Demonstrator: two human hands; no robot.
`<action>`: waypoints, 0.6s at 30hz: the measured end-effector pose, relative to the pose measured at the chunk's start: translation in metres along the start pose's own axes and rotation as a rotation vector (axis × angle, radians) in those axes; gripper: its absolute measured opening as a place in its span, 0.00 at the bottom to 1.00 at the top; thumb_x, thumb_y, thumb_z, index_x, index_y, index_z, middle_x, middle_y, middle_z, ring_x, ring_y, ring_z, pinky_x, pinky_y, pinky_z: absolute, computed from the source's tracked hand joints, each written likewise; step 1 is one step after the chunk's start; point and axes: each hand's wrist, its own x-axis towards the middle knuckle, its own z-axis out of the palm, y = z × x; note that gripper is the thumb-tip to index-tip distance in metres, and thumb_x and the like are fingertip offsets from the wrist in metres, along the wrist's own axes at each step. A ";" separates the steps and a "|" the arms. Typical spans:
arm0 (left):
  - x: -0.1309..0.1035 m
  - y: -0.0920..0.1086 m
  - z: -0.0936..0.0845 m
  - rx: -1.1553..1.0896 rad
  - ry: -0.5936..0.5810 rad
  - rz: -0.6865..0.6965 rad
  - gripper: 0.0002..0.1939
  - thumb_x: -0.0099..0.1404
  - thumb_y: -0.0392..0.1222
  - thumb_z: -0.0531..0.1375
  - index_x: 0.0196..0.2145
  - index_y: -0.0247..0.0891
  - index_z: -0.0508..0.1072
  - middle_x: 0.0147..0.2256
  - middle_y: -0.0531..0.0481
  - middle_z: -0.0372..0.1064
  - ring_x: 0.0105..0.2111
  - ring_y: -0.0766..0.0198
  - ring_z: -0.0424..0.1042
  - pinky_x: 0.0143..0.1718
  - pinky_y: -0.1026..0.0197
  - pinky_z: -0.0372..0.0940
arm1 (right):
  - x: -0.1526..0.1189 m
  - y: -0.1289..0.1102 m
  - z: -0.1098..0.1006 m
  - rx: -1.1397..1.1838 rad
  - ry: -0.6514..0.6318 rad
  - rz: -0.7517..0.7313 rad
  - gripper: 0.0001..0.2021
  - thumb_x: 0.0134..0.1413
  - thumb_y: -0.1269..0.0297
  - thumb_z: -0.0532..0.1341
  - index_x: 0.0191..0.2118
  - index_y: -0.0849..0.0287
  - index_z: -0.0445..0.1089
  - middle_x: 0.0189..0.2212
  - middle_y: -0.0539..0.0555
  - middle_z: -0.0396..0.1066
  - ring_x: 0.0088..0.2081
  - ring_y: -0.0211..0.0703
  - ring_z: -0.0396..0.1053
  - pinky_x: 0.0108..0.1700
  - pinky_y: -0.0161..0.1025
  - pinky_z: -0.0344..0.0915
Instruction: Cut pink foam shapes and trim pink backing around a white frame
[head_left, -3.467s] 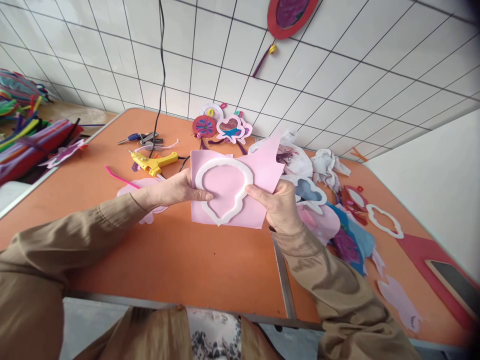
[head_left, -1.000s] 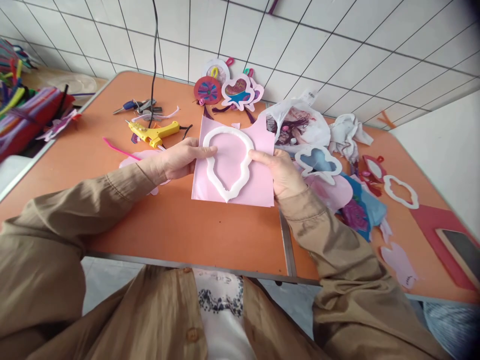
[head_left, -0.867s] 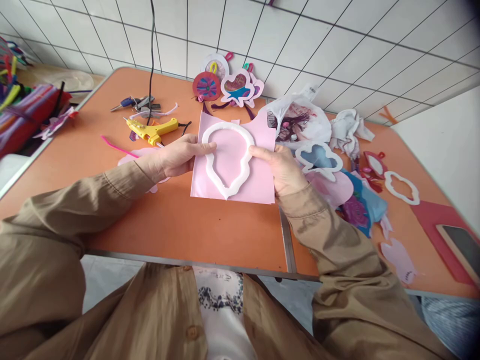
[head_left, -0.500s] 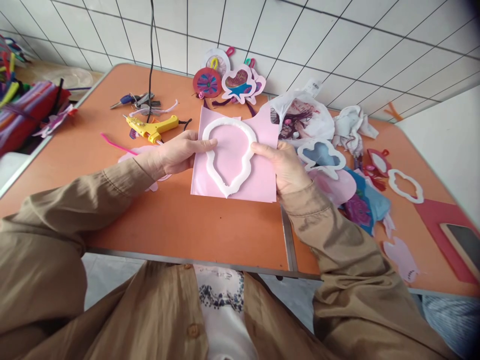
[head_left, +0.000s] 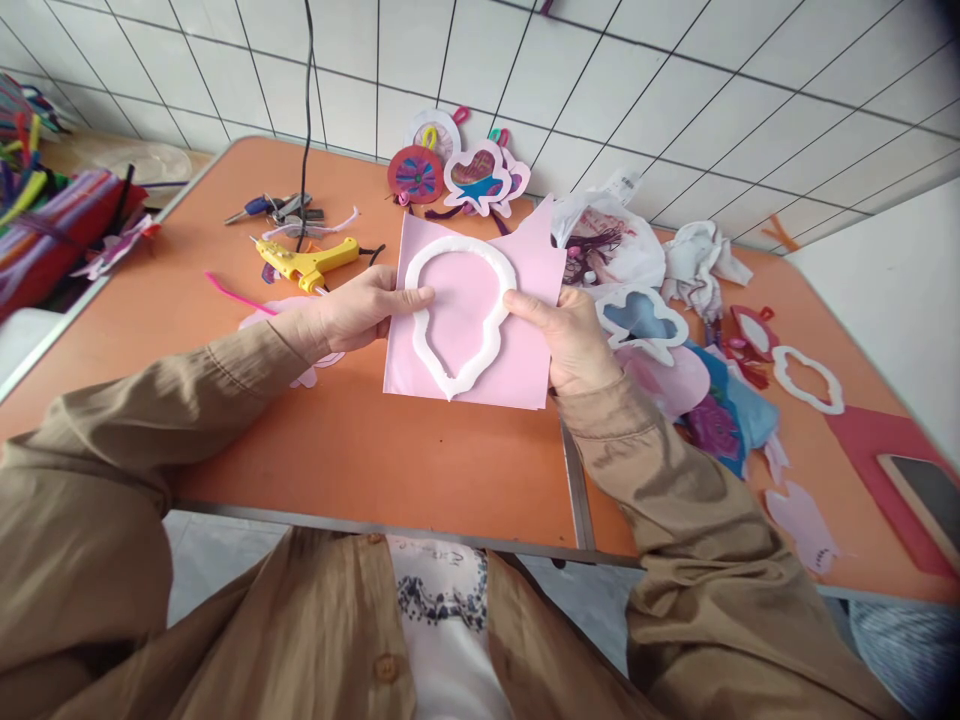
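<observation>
Between my two hands a pink sheet (head_left: 469, 310) is held up over the orange table, its top edge cut unevenly at the right. On its face lies a white frame (head_left: 495, 342), an outline with a rounded top, a notched side and a pointed bottom. My left hand (head_left: 365, 308) grips the sheet's left edge, thumb pressing on the frame. At the right edge my right hand (head_left: 574, 335) does the same, its thumb on the frame's right side. The fingers of both hands are hidden behind the sheet.
A yellow glue gun (head_left: 309, 262) and keys (head_left: 277, 208) lie at the left. Finished ornaments (head_left: 480, 175) lean against the tiled wall. To the right are a plastic bag (head_left: 637, 240), a blue-centred white frame (head_left: 641, 318), another white frame (head_left: 808, 380) and a phone (head_left: 926, 490).
The sheet and frame have tilted slightly in my hands, the frame's point shifting a little left. Both hands keep their hold. The camera view has shifted slightly.
</observation>
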 end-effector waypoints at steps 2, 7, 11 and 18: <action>0.000 0.000 0.000 -0.002 -0.002 -0.001 0.21 0.51 0.49 0.77 0.37 0.32 0.80 0.36 0.42 0.79 0.34 0.58 0.78 0.38 0.56 0.75 | 0.000 0.000 0.000 -0.003 0.004 -0.011 0.19 0.27 0.60 0.79 0.32 0.57 0.79 0.33 0.52 0.81 0.36 0.46 0.75 0.48 0.49 0.73; 0.000 0.001 0.000 0.032 -0.013 0.009 0.20 0.54 0.51 0.75 0.37 0.32 0.80 0.35 0.43 0.78 0.35 0.56 0.79 0.39 0.55 0.75 | -0.001 0.000 0.000 -0.025 0.005 -0.020 0.20 0.28 0.58 0.80 0.32 0.57 0.78 0.35 0.52 0.82 0.38 0.48 0.77 0.50 0.50 0.73; 0.000 0.001 -0.001 0.039 -0.012 0.005 0.22 0.53 0.52 0.75 0.37 0.31 0.80 0.34 0.43 0.78 0.34 0.57 0.78 0.38 0.55 0.75 | 0.000 0.000 0.001 -0.025 0.005 -0.019 0.21 0.27 0.58 0.80 0.32 0.57 0.78 0.34 0.52 0.82 0.37 0.47 0.76 0.50 0.50 0.73; -0.001 0.001 -0.001 0.018 -0.001 -0.005 0.24 0.50 0.53 0.76 0.37 0.31 0.81 0.37 0.40 0.79 0.35 0.56 0.78 0.39 0.55 0.75 | 0.000 0.001 0.000 -0.013 -0.011 -0.038 0.19 0.30 0.60 0.79 0.33 0.58 0.78 0.35 0.52 0.81 0.38 0.47 0.76 0.50 0.48 0.72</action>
